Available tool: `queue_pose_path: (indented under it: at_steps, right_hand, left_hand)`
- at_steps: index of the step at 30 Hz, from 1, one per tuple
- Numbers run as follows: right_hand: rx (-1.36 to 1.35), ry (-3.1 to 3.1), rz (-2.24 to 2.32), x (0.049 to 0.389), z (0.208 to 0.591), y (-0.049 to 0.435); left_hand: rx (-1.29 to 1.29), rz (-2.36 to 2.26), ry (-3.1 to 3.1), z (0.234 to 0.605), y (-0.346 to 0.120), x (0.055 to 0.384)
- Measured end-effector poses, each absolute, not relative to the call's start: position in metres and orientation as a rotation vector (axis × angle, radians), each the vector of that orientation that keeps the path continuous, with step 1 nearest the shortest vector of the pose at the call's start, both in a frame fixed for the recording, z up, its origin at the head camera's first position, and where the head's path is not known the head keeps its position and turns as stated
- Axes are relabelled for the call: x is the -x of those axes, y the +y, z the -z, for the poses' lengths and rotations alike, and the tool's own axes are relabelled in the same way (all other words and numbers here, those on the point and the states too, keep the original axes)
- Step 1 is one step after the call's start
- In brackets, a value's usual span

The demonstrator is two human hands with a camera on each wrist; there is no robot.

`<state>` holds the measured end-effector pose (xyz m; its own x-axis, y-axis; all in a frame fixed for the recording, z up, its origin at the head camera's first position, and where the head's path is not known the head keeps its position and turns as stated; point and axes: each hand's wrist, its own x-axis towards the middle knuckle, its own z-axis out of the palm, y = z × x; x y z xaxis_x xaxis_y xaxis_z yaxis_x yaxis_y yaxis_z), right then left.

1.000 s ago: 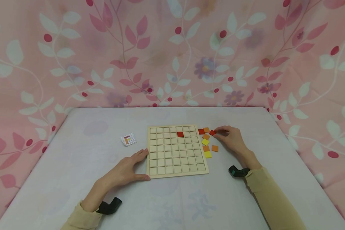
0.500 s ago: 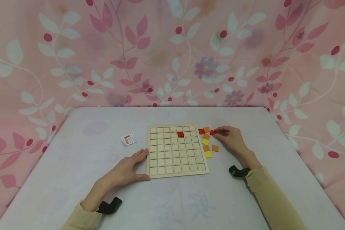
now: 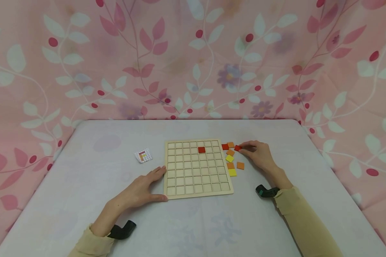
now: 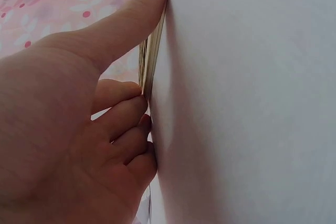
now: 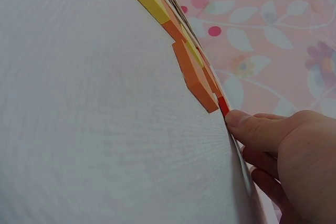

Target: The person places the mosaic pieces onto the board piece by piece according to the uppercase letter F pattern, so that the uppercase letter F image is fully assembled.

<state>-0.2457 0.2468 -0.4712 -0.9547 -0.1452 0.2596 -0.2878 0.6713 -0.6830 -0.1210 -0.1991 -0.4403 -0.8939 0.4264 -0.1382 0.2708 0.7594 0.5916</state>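
Note:
A wooden grid board lies on the white table, with one red tile set in its second row. My left hand lies flat at the board's near left corner, thumb along the front edge and fingers against the left edge; the left wrist view shows the left hand pressed to the board's edge. My right hand reaches to the loose tiles right of the board and pinches a small red tile between thumb and index finger. In the right wrist view the thumb of the right hand touches that red tile.
Several loose tiles lie right of the board: a red tile, orange tiles and yellow tiles. A small pattern card sits left of the board. Pink floral cloth hangs behind and beside the table.

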Motion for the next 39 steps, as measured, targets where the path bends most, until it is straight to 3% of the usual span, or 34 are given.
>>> queue_pose_path:
  at_steps: [23, 39]
  right_hand:
    - [-0.329, -2.694, -1.214, 0.245, 0.453, 0.238]
    - [-0.556, -2.641, -1.36, 0.262, 0.435, 0.161]
  left_hand:
    - [-0.536, -0.866, 2.663, 0.443, -0.2, 0.122]
    - [-0.522, -0.865, 2.669, 0.442, -0.199, 0.121]
